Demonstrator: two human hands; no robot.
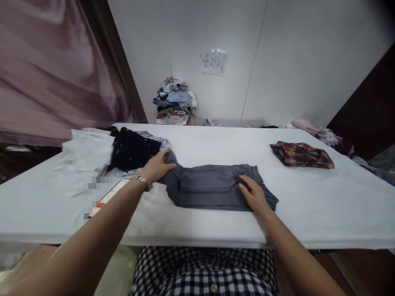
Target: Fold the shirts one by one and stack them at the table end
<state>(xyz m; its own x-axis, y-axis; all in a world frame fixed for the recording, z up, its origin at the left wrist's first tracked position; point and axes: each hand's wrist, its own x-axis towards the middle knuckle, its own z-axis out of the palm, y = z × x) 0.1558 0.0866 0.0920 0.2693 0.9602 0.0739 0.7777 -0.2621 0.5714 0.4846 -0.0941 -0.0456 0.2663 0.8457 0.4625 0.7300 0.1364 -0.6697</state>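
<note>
Head-worn view, forward and down over the white table (197, 230)

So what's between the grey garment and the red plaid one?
Only bare white cloth separates the grey garment from the plaid one; head view.

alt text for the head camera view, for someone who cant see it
Two bare hands, left and right, handle a dark grey cloth garment laid out on a white-covered table. A folded red plaid garment lies to the right; white and black clothes lie left.

Blk/wht checked clothing (191, 279) w/ a pale rnd button (214, 287); silvery bracelet (144, 181) on L wrist (139, 186).
</note>
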